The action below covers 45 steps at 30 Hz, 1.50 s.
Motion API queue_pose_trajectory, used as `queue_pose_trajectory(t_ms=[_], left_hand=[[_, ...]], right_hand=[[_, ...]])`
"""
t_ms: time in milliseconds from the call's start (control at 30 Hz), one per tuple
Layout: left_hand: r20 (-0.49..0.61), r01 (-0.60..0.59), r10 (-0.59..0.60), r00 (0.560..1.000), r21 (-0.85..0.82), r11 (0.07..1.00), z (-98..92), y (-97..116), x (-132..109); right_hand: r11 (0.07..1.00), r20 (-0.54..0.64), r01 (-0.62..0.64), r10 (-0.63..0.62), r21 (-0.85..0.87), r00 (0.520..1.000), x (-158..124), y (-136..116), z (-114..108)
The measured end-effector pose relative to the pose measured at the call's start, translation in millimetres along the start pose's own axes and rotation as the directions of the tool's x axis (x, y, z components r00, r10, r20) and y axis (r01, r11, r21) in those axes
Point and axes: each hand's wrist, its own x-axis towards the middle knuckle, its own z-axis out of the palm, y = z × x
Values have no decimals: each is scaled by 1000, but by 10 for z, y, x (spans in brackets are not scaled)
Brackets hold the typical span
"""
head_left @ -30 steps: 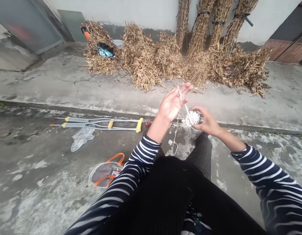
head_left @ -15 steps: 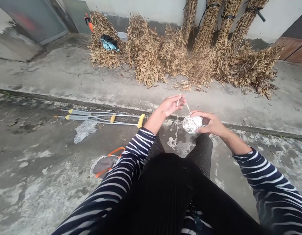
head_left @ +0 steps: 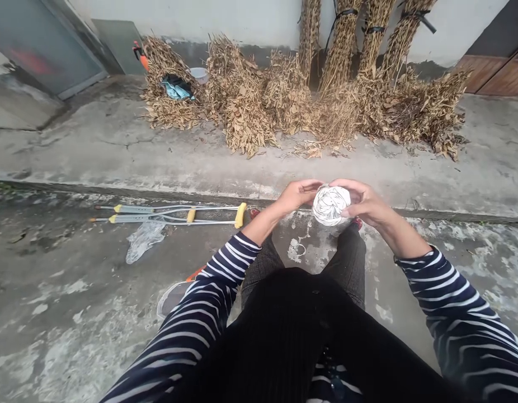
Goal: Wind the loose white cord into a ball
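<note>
A round ball of white cord (head_left: 330, 205) hangs in front of my legs. My right hand (head_left: 363, 202) grips it from the right, thumb across its near side and fingers over the top. At its upper left edge is my left hand (head_left: 301, 194), its fingers curled together and partly hidden behind the ball; the strand in them can barely be made out. A thin loose tail of white cord (head_left: 300, 250) lies in a small loop on the ground between my feet.
A pair of crutches (head_left: 170, 215) lies at left beside a clear plastic bag (head_left: 145, 240). A raised concrete step (head_left: 192, 162) runs across ahead. Dried plant bundles (head_left: 246, 112) are along the wall, with a white basin (head_left: 199, 75) behind. An orange-trimmed bag (head_left: 169, 299) is by my left arm.
My left hand has come down and right, from holding a raised strand to the ball's edge. The ball has turned in my right hand. The view has shifted slightly.
</note>
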Motion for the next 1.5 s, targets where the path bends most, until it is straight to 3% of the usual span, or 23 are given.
queue_pose_trajectory(t_ms=[133,300,400,467,567,700,833,900,1000,1067,1133,1200,1267,1333,1367,1400,1500], left_hand=[[-34,-41,43,999,44,998,128,44,0],[182,-23,-15,983,208,978,-3,164,35],[303,28,-117,946,281,959,-109,195,70],[326,89,-185,927,288,954,-179,137,89],[291,186,-267,919,277,943,-269,-98,70],[166,284,-351,921,328,901,-332,-562,-49],[27,307,-341,940,369,877,-412,-813,-35],[-22,299,-315,949,383,874,-503,-725,118],[-121,257,-227,966,417,872,-682,-308,495],[-214,149,-48,976,484,863,-775,60,756],[-222,-17,153,963,517,856,-800,362,951],[-128,-123,209,970,486,865,-742,489,1037],[19,-49,45,999,499,865,-615,407,1014],[87,87,-170,982,588,804,-448,178,911],[65,131,-216,974,615,777,-359,46,840],[29,150,-211,977,609,779,-272,-76,761],[17,83,-99,995,401,912,-41,-287,506]], right_hand=[[998,-29,-31,32,48,999,-53,-7,-43],[995,-96,0,10,103,995,-171,155,-74],[989,-152,103,-87,106,985,-240,252,-77],[977,-199,189,-168,95,966,-284,272,-109],[962,-255,274,-265,-2,930,-335,240,-217],[923,-285,350,-382,-158,879,-360,154,-354],[905,-306,391,-425,-167,852,-365,108,-327],[913,-309,363,-405,-186,860,-382,94,-271],[898,-294,361,-426,-251,856,-431,11,-177],[868,-275,386,-471,-311,838,-471,-119,-104],[831,-265,421,-526,-364,808,-506,-295,-17],[799,-270,472,-580,-373,769,-519,-462,75],[793,-263,521,-601,-315,755,-500,-549,145],[829,-243,521,-558,-201,794,-451,-511,168],[857,-235,496,-515,-137,824,-422,-445,159],[885,-235,458,-463,-79,855,-393,-357,139],[943,-270,330,-309,37,912,-339,-48,50]])
